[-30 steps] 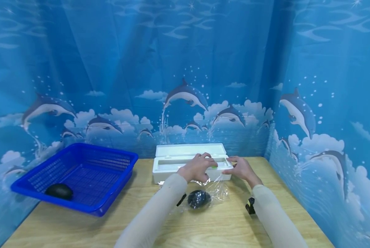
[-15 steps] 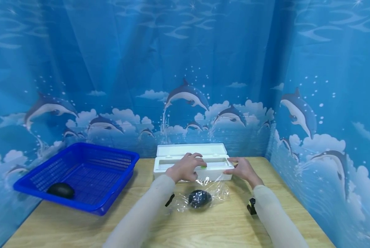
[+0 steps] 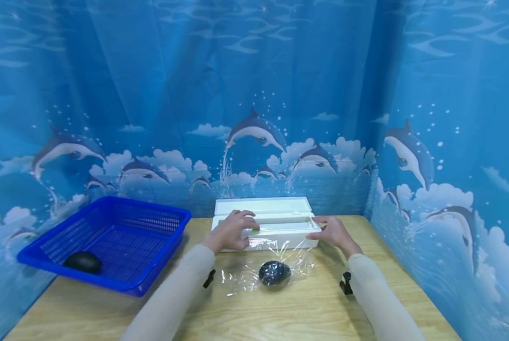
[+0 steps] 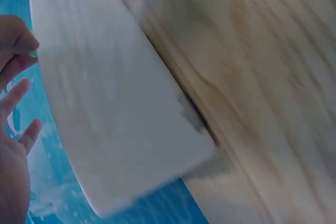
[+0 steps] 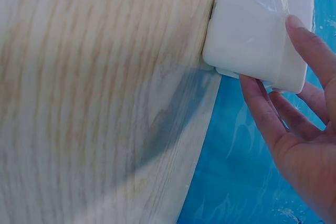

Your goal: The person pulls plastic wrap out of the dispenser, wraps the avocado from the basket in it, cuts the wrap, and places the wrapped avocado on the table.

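Observation:
A long white cling film dispenser box (image 3: 260, 243) stands at the back of the table with its lid (image 3: 263, 206) raised. My left hand (image 3: 233, 230) is over its left part and pinches a small green slider (image 3: 255, 230) on the front rim; the slider also peeks out between the fingers in the left wrist view. At the box's right end my right hand (image 3: 334, 235) grips the corner, thumb on the front and fingers round the end. Clear cling film (image 3: 245, 274) hangs from the box front onto the table. A dark avocado (image 3: 274, 273) sits on or under this film; which is hard to tell.
A blue plastic basket (image 3: 152, 255) stands on the left of the wooden table (image 3: 280, 317), with another dark avocado (image 3: 83, 262) inside. A blue dolphin curtain (image 3: 186, 94) hangs close behind the box and along the right side.
My left hand has slid leftward along the box rim with the green slider, from near the right end to the left part. The right hand has kept its grip on the box end.

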A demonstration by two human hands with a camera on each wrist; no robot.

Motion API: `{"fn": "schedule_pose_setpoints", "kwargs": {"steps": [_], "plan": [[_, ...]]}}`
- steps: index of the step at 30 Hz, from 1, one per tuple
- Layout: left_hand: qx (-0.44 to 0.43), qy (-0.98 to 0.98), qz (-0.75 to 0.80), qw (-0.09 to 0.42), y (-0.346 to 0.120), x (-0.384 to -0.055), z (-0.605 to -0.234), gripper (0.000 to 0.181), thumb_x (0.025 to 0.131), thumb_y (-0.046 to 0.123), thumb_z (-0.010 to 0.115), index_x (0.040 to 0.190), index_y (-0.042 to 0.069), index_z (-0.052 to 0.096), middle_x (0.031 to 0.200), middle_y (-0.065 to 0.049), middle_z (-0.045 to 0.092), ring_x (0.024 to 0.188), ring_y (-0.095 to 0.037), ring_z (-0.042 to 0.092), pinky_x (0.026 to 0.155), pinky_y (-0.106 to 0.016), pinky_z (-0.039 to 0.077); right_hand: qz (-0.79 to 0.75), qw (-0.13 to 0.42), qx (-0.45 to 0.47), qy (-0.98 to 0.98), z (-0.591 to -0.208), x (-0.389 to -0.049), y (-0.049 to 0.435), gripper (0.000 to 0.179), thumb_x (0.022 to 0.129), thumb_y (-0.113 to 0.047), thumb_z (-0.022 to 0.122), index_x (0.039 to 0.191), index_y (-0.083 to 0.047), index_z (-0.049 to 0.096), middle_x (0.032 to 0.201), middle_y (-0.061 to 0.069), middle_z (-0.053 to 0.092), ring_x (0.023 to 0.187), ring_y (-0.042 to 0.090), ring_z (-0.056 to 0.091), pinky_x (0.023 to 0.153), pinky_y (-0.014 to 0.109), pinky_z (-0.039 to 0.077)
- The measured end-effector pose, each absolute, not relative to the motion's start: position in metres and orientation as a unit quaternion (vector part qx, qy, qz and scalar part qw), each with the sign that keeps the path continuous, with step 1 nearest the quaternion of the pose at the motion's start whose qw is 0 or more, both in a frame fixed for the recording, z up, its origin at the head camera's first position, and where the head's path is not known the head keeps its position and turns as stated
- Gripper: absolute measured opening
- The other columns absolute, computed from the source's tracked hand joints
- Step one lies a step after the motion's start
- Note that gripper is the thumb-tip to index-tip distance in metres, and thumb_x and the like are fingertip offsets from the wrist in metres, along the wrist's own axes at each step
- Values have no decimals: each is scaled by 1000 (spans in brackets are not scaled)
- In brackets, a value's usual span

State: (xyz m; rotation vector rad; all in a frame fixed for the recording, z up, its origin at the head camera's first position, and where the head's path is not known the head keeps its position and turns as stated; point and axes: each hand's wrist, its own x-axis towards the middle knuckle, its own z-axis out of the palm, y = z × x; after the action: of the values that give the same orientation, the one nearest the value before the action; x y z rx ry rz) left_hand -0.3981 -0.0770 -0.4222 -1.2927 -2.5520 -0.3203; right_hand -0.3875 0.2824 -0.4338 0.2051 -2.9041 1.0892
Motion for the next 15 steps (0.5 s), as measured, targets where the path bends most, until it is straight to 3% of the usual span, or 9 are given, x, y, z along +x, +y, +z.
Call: {"fn": "schedule_pose_setpoints", "kwargs": {"steps": [8,15], "plan": [[-439,-870,-125,184,-107,-394,-426,30,80,19,76,109,18,79,113,3,78,129,-28,59,109,-53,46,343,21,71,-936,-432,-387,284,73,82,-28,88,142,0,58,151,29,51,108,40,71,87,44,63],[-422,-879,-130,182,-116,-388,-430,29,83,22,79,111,19,79,116,3,77,130,-27,58,112,-53,45,344,24,79,-935,-436,-389,285,73,81,-28,89,141,2,59,149,30,53,105,40,72,85,44,63]]}}
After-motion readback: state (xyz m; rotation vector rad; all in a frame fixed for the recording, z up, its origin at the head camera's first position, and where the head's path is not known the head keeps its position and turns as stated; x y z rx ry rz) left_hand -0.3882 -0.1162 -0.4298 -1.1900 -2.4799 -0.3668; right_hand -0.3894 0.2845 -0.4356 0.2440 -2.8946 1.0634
